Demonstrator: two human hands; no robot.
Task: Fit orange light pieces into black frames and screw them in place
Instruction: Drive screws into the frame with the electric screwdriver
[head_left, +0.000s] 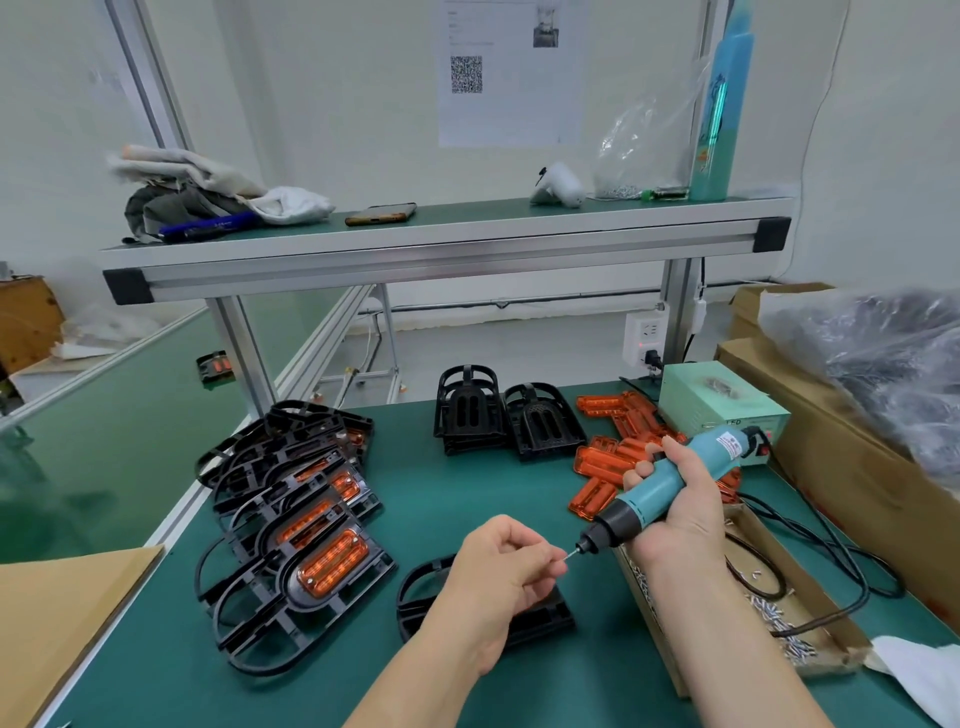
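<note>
Orange light pieces (618, 457) are lying in a loose heap on the green bench (467, 499), right of centre and just in front of a pale green power box (722, 402). Two empty black frames (501, 418) are standing side by side left of that heap. Finished frames with orange lights fitted (296, 525) are lying in an overlapping row along the left of the bench. One more black frame (431, 597) is lying flat near the front edge, and my left forearm is covering much of it.

I am clenching my right hand (680, 499) around a teal electric screwdriver (660, 491), which I am holding tilted, its bit pointing down and to the left. I am pinching a small screw (570, 554) between the fingertips of my left hand (498, 577), and its tip is meeting the driver's bit just above the flat frame.

A shallow cardboard tray (821, 587) with loose screws is sitting under my right forearm, and the black cord (831, 551) is looping across it. A shelf (441, 228) is crossing above the bench.
</note>
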